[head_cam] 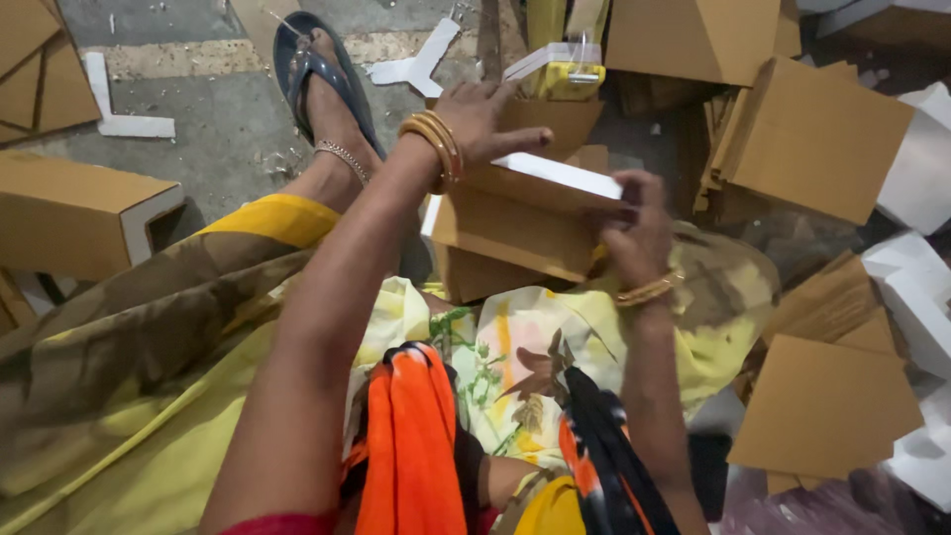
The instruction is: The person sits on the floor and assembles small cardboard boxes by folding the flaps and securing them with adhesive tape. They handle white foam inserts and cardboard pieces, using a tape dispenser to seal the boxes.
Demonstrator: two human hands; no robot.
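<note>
A brown cardboard corner piece [515,223] with a white foam edge rests over my lap. My left hand [480,119] lies flat on its top side, fingers spread and pressing down. My right hand [634,233] grips its right end, fingers curled around the white edge. Gold bangles sit on both wrists. Just beyond the piece stands a yellow tape dispenser [565,74].
Stacks of brown cardboard pieces [812,139] lie to the right with white foam blocks [916,287]. Another cardboard corner piece [74,213] sits at left on the grey floor. My foot in a blue sandal [322,79] stretches ahead.
</note>
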